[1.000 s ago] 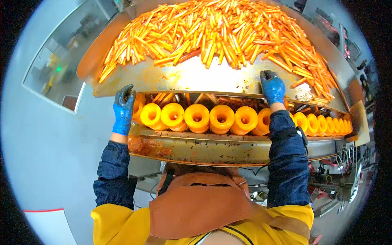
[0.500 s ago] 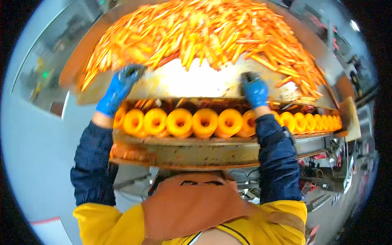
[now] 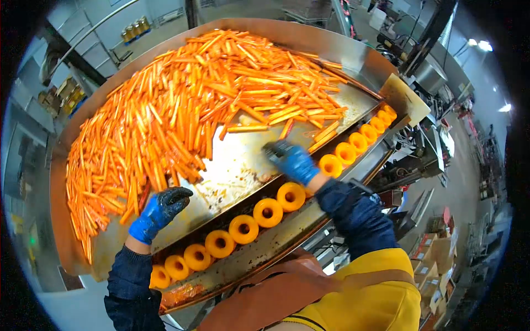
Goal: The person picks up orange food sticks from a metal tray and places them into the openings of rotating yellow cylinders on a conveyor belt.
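Reddish-orange sticks of food (image 3: pixel 165 127) lie in a large heap across a metal tray (image 3: pixel 232 171). My left hand (image 3: pixel 160 212), in a blue glove with dark fingers, is at the heap's lower edge. Its fingers are loosely bent, and no stick shows in them. My right hand (image 3: pixel 292 161), gloved alike and slightly blurred, hovers over the bare metal near the tray's front edge. Its fingers reach leftward, apart from the sticks, and hold nothing that I can see. Along that front edge runs a row of orange ring-shaped funnels (image 3: pixel 243 229) with dark holes.
A raised metal rim (image 3: pixel 66 220) surrounds the tray's far side. A tan board (image 3: pixel 406 99) stands at its right end. Below the funnels runs a metal ledge (image 3: pixel 259 248). Cardboard boxes (image 3: pixel 436 254) are stacked on the floor at right.
The view has turned, so the tray now slants up to the right. My left hand appears lower in view, nearer the front edge; my right hand appears further left and lower.
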